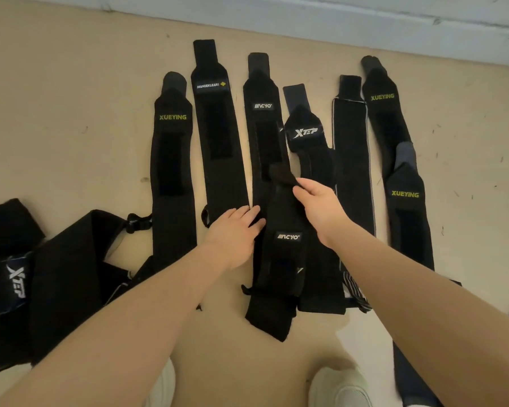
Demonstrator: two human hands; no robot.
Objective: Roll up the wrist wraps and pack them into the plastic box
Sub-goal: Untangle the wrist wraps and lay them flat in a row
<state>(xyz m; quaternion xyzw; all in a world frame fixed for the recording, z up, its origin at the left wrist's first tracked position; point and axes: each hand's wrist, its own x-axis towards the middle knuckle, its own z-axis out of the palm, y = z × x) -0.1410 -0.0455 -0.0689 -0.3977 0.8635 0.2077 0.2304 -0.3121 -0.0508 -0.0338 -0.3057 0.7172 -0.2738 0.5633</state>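
The wrist wrap marked "MCYO" lay flat on the floor, on top of other wraps, right in front of the person. The right hand pinched its top end, its grip closed on the cloth. The left hand pressed flat on its side, fingers straight. It looked like the very start of rolling this one. Next, the top end likely needed folding over and rolling tight toward the person. Other wraps lay in a row: "XUEYING", "MANUEKLEAR", "XTEP". No plastic box showed.
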